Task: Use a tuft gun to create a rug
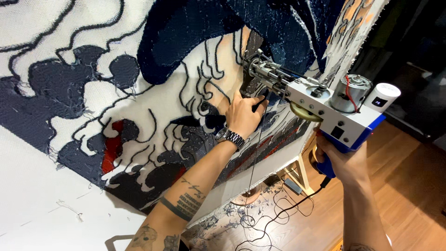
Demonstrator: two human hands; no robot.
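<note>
Right hand [341, 160] wrapped around blue handle of white-and-blue tufting gun [320, 100], left hand [241, 114] pinching front grip, needle against navy-and-cream stretched tufting cloth [153, 88], black power cord [278, 214] trailing below.

Small dark square screen [379, 102] on white cylinder [383, 95], tufting gun's rear end.

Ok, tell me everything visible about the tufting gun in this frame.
The tufting gun has a white boxy metal-looking body, blue handle, exposed silver motor with red wire, brass-coloured gear and a metal needle assembly. It points left, tip against the stretched cloth. The right hand grips the handle; the left hand holds near its front end.
</note>
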